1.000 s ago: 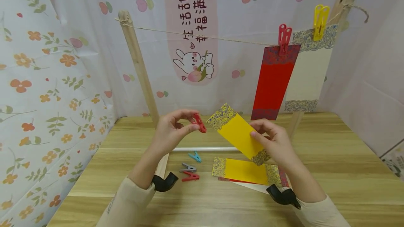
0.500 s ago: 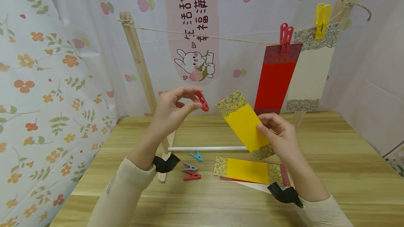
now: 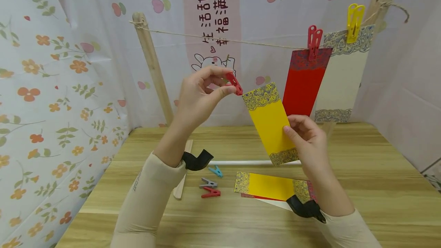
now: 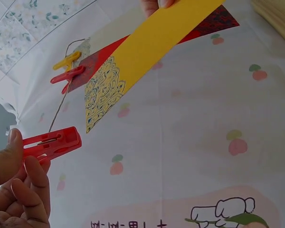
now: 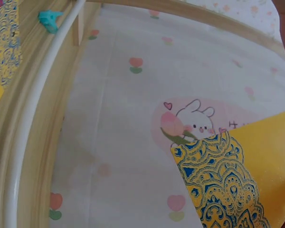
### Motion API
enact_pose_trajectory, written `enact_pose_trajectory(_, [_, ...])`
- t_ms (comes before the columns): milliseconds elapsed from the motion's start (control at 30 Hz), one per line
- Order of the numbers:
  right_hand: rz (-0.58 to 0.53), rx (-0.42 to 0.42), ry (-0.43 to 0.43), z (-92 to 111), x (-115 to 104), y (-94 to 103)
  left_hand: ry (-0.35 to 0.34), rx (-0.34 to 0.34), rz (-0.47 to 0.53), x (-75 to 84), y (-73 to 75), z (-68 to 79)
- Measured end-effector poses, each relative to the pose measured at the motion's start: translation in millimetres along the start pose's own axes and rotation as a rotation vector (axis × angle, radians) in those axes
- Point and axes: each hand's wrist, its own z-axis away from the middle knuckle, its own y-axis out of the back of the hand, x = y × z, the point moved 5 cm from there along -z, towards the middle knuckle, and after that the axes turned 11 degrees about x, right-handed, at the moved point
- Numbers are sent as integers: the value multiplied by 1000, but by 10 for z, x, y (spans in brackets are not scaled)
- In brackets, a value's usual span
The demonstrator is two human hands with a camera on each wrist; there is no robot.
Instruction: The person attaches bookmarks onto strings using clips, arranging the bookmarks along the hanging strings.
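My left hand [image 3: 203, 95] pinches a red clothespin [image 3: 234, 84] between thumb and fingers, raised over the table. In the left wrist view the same clothespin [image 4: 52, 143] points toward the patterned end of a yellow card. That yellow card [image 3: 270, 125], with blue lace print at both ends, is held by its right edge in my right hand [image 3: 308, 141], tilted with its top leaning left. The clothespin's tip is right by the card's upper left corner in the head view. A red card [image 3: 304, 83] and a cream card [image 3: 339, 79] hang to the right.
A string [image 3: 220, 40] runs between two wooden posts [image 3: 153, 64], with a red clothespin [image 3: 314, 43] and a yellow clothespin [image 3: 355, 24] on it. Stacked cards [image 3: 270, 186] lie on the table [image 3: 241, 225], beside blue [image 3: 216, 170], grey [image 3: 208, 182] and red [image 3: 211, 192] clothespins. A white rod [image 3: 248, 162] lies behind.
My left hand has lifted the red clothespin up and to the right. My right hand has raised the yellow card and turned it more upright, bringing the two close together.
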Motion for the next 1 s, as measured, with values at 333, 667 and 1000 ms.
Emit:
enact_pose_trajectory(333, [-130, 106, -42, -68, -134, -82, -93, 7, 30, 187, -153, -191])
enact_pose_trajectory(667, [-176, 226, -18, -152, -199, -132, -99, 11, 109, 298, -235, -356])
enact_pose_trajectory(1000, [-190, 248, 11, -212, -298, -220, -114, 40, 234, 327, -312, -498])
